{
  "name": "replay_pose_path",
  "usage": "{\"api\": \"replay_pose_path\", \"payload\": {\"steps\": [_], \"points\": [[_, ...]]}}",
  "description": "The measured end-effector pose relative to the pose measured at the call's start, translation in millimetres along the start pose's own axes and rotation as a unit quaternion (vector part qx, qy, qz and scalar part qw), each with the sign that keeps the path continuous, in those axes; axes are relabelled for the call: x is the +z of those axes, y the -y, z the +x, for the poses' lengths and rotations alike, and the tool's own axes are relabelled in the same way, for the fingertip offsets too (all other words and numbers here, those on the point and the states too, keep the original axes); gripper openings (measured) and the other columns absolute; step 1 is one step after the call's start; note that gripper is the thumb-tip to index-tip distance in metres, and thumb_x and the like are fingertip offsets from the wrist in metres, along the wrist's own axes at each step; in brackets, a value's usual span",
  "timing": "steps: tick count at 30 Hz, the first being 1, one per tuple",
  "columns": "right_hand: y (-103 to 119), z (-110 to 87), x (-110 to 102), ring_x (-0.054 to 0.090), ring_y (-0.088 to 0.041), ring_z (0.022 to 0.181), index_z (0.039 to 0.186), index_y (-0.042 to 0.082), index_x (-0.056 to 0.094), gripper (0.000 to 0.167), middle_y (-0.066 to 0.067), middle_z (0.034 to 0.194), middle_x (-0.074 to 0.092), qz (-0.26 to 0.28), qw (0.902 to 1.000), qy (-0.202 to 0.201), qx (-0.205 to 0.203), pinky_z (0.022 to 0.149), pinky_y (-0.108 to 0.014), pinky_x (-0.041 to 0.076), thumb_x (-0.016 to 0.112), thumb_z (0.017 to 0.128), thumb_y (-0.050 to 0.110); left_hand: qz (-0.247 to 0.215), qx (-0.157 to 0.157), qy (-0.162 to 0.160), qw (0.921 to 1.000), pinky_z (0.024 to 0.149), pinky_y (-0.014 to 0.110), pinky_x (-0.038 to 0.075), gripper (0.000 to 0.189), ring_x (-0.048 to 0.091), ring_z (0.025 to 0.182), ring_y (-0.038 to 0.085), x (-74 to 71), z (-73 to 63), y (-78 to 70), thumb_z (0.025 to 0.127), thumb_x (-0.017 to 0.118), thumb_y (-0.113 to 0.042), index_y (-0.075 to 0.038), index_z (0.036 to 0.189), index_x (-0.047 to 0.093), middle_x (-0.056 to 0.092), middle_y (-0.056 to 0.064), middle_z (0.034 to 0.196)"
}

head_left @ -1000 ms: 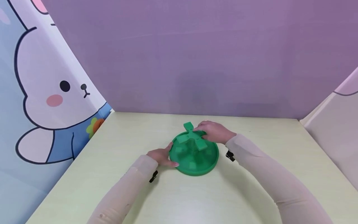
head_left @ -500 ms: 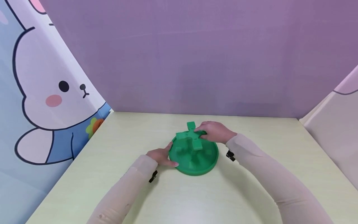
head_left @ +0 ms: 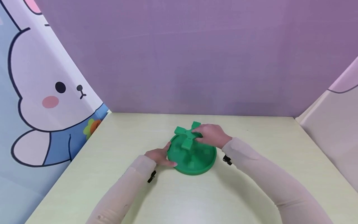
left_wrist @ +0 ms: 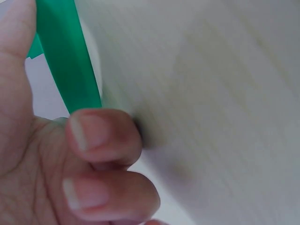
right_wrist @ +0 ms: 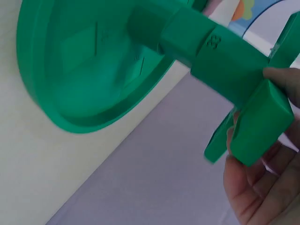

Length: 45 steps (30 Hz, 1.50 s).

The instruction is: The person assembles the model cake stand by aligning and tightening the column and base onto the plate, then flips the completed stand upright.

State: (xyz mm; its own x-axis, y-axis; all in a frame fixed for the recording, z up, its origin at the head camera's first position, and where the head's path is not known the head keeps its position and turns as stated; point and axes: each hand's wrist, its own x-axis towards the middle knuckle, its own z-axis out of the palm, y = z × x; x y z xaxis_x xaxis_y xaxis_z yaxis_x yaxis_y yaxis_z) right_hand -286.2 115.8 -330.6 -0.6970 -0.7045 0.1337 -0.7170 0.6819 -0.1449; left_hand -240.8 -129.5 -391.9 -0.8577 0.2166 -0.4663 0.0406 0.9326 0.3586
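Observation:
A shallow round green plastic base (head_left: pixel 193 168) with a raised rim stands on the table. On its central post sits a green cross-shaped piece (head_left: pixel 186 143) with blunt arms; the right wrist view shows its thick stem (right_wrist: pixel 232 63) marked "33" in line with the post. My right hand (head_left: pixel 213 135) pinches one arm of the cross between thumb and fingers and covers that arm from the head view. At the base's left side my left hand (head_left: pixel 158 156) holds the rim, forefinger and thumb spread along it. Two curled fingertips (left_wrist: pixel 96 133) show close up in the left wrist view.
The pale wooden table (head_left: pixel 179 199) extends around the base. A purple panel (head_left: pixel 179 62) rises at its back edge. Printed cartoon cloth (head_left: pixel 50 77) hangs at the left, and a pale wall (head_left: pixel 335 124) stands at the right.
The cross has turned clockwise as seen from above, with my right hand on it and moving slightly left. My left hand stays at the rim. The head view has shifted a little.

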Motion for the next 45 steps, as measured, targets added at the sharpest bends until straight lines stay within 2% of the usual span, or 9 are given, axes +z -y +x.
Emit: {"api": "replay_pose_path", "payload": {"steps": [5, 7, 12, 15, 19, 23, 34, 41, 45], "points": [[8, -0.3, 2, 0.065, -0.021, 0.098, 0.121, 0.011, 0.068, 0.035, -0.008, 0.115, 0.068, 0.001, 0.9997, -0.008, 0.022, 0.052, -0.028, 0.050, 0.069, 0.088, 0.024, -0.002, 0.006, 0.000, 1.0000, 0.095, 0.047, 0.042, 0.105, 0.052, 0.119, 0.029, -1.0, -2.1, -1.4, 0.084, 0.065, -0.055, -0.012, 0.155, 0.001, 0.048, 0.015, 0.141], [9, -0.5, 1, 0.066, -0.017, 0.084, 0.119, 0.012, 0.069, 0.032, -0.006, 0.113, 0.068, 0.006, 0.9995, -0.013, 0.027, 0.047, -0.026, 0.045, 0.066, 0.090, 0.026, -0.006, 0.010, 0.000, 0.9999, 0.095, 0.047, 0.042, 0.105, 0.053, 0.119, 0.030, -1.4, -2.3, -1.5, 0.084, 0.066, -0.054, -0.012, 0.155, 0.001, 0.048, 0.016, 0.140], [6, -1.2, -6, 0.056, -0.011, 0.064, 0.113, 0.012, 0.072, 0.024, -0.002, 0.092, 0.070, 0.021, 0.9985, -0.041, 0.030, 0.046, -0.024, 0.039, 0.061, 0.093, 0.017, -0.002, 0.010, 0.000, 0.9999, 0.095, 0.047, 0.042, 0.109, 0.053, 0.118, 0.030, -3.1, -3.3, -3.0, 0.081, 0.065, -0.060, -0.013, 0.155, 0.001, 0.048, 0.016, 0.140], [1, -1.7, -11, 0.062, -0.017, 0.081, 0.115, 0.010, 0.070, 0.027, -0.006, 0.100, 0.068, 0.029, 0.9982, -0.048, 0.020, 0.054, -0.027, 0.045, 0.060, 0.090, 0.007, 0.002, 0.000, 0.001, 1.0000, 0.095, 0.048, 0.042, 0.110, 0.052, 0.119, 0.030, -3.3, -2.7, -4.0, 0.080, 0.065, -0.063, -0.016, 0.155, 0.001, 0.048, 0.015, 0.141], [-6, -2.4, -11, 0.060, -0.029, 0.105, 0.122, 0.006, 0.066, 0.035, -0.013, 0.117, 0.062, 0.036, 0.9992, -0.016, 0.000, 0.071, -0.035, 0.052, 0.061, 0.088, 0.001, -0.005, -0.006, 0.000, 1.0000, 0.097, 0.048, 0.041, 0.108, 0.051, 0.120, 0.029, -1.8, 0.2, -3.6, 0.081, 0.066, -0.059, -0.016, 0.155, 0.002, 0.048, 0.014, 0.141], [-9, -3.2, -9, 0.059, -0.030, 0.108, 0.124, 0.005, 0.064, 0.036, -0.014, 0.118, 0.063, 0.031, 0.9995, 0.007, 0.003, 0.083, -0.041, 0.051, 0.065, 0.089, 0.006, -0.002, -0.004, -0.004, 1.0000, 0.096, 0.049, 0.041, 0.106, 0.052, 0.119, 0.029, -0.5, 1.6, -3.2, 0.082, 0.067, -0.056, -0.015, 0.155, 0.002, 0.049, 0.015, 0.140], [-3, -7.1, -5, 0.062, -0.015, 0.076, 0.122, 0.009, 0.067, 0.036, -0.009, 0.112, 0.066, 0.019, 0.9980, 0.009, 0.059, 0.050, -0.025, 0.043, 0.069, 0.088, 0.020, 0.004, -0.003, -0.006, 1.0000, 0.094, 0.047, 0.043, 0.105, 0.054, 0.115, 0.028, 0.4, 1.9, -4.9, 0.083, 0.066, -0.056, -0.014, 0.155, 0.002, 0.051, 0.016, 0.137], [3, -7.6, -2, 0.065, -0.021, 0.093, 0.121, 0.010, 0.067, 0.037, -0.009, 0.114, 0.067, -0.001, 0.9981, -0.001, 0.061, 0.051, -0.027, 0.048, 0.070, 0.088, 0.025, 0.001, 0.004, -0.003, 1.0000, 0.094, 0.046, 0.043, 0.104, 0.054, 0.116, 0.027, -0.5, 1.8, -4.4, 0.084, 0.065, -0.055, -0.012, 0.155, 0.002, 0.049, 0.014, 0.139], [7, -7.7, 0, 0.067, -0.020, 0.091, 0.120, 0.010, 0.068, 0.037, -0.007, 0.115, 0.068, -0.001, 0.9982, -0.010, 0.058, 0.048, -0.027, 0.047, 0.069, 0.088, 0.028, -0.003, 0.008, -0.004, 1.0000, 0.095, 0.047, 0.042, 0.105, 0.053, 0.117, 0.028, -0.9, 1.8, -4.5, 0.084, 0.065, -0.054, -0.011, 0.155, 0.001, 0.049, 0.015, 0.140]]}}
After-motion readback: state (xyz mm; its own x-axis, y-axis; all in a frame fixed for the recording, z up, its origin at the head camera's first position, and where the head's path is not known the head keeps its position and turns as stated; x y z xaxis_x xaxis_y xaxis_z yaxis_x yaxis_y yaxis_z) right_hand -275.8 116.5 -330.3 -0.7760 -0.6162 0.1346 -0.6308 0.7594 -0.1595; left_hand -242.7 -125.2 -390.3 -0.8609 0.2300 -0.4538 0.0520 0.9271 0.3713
